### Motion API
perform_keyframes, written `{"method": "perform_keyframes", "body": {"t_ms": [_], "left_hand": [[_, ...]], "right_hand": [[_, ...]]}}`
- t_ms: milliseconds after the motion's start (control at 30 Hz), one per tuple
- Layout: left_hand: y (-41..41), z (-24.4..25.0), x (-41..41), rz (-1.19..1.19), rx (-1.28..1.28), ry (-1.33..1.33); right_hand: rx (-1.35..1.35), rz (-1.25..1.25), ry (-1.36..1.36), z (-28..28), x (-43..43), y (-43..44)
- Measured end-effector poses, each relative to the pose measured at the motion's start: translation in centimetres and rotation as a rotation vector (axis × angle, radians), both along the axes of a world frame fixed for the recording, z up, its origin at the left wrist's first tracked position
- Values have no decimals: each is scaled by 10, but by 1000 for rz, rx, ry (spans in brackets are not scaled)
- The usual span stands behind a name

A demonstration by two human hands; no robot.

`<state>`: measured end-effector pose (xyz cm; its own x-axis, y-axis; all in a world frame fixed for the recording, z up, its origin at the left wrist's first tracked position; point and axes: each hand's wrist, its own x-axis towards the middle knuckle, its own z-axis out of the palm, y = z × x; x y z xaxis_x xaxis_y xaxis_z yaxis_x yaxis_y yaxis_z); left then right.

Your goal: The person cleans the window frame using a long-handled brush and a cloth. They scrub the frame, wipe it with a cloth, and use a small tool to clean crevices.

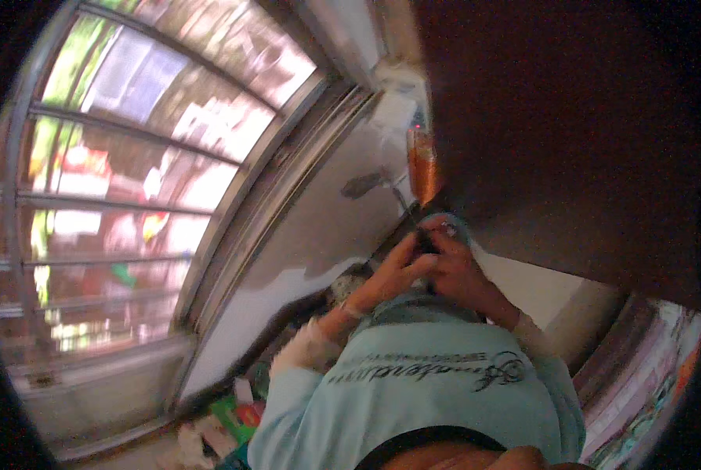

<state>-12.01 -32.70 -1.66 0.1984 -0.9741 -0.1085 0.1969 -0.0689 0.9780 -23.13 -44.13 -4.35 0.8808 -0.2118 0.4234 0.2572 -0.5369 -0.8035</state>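
Close together in front of my body, both hands are around a small dark object (pixel 427 241), too blurred to identify. My left hand (pixel 394 273) has its fingers against it from the left side. My right hand (pixel 457 270) wraps it from the right, its fingers partly hiding it. A thin cable (pixel 401 200) appears to run up from near the fingertips. Just above the hands is an orange translucent object (pixel 422 170), with a tiny red light above it.
A barred window (pixel 133 129) fills the left side, with its sill and frame (pixel 268 182) beside a stained wall (pixel 327 229). A large dark brown panel (pixel 562 147) stands at the right. Folded fabrics (pixel 638 382) lie at lower right, and colourful packets (pixel 233 417) at lower left.
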Motion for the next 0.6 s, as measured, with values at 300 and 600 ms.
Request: {"method": "perform_keyframes", "body": {"t_ms": [300,600], "left_hand": [[32,50,42,379,-101,292],[40,86,67,106,-98,-40]], "right_hand": [[-60,67,-4,46,76,40],[119,19,52,109,67,49]]}}
